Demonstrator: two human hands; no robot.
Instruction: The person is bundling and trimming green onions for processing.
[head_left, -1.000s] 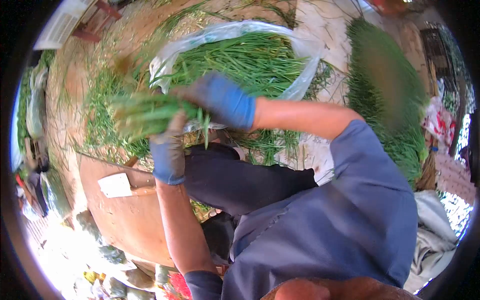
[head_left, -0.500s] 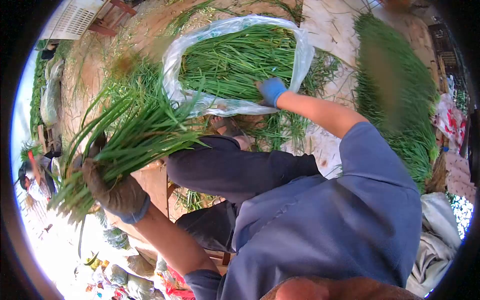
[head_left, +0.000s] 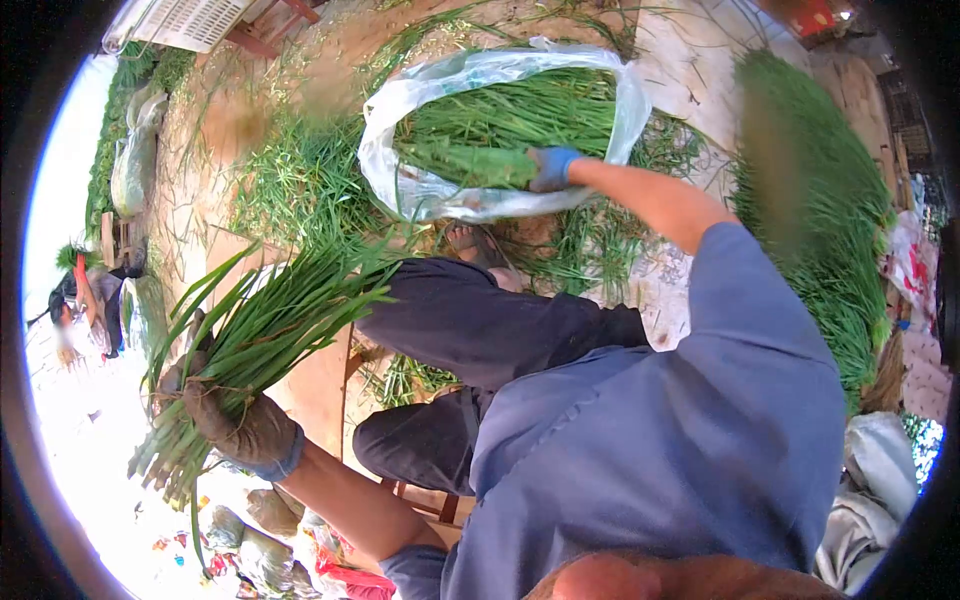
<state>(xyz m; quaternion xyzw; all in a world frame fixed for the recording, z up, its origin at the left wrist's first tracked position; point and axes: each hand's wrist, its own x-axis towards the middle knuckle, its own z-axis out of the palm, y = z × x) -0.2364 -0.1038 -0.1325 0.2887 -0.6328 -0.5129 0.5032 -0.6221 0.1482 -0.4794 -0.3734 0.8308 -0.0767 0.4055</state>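
My left hand (head_left: 240, 425), in a brown work glove with a grey cuff, is closed round a thick bunch of garlic chives (head_left: 290, 325). Their pale stem ends stick out below the glove and the long flat leaves fan up to the right. My right hand (head_left: 553, 169), in a blue glove, is in a clear plastic bag (head_left: 382, 150) lined up with more chives (head_left: 520, 110). Its fingers are closed on a blurred handful of chives (head_left: 470, 165) at the near side of the bag. The fingertips are partly hidden.
A long heap of chives (head_left: 815, 220) lies on the right. Loose leaf scraps (head_left: 300, 190) cover the floor left of the bag. A white plastic crate (head_left: 190, 22) stands at the upper left. Another person (head_left: 95, 305) is at the far left, holding greens. Filled bags (head_left: 265, 560) lie at the lower left.
The view has shifted, so the scene sits further right. My right hand has closed on a handful of chives in the bag. My left hand still holds its bunch.
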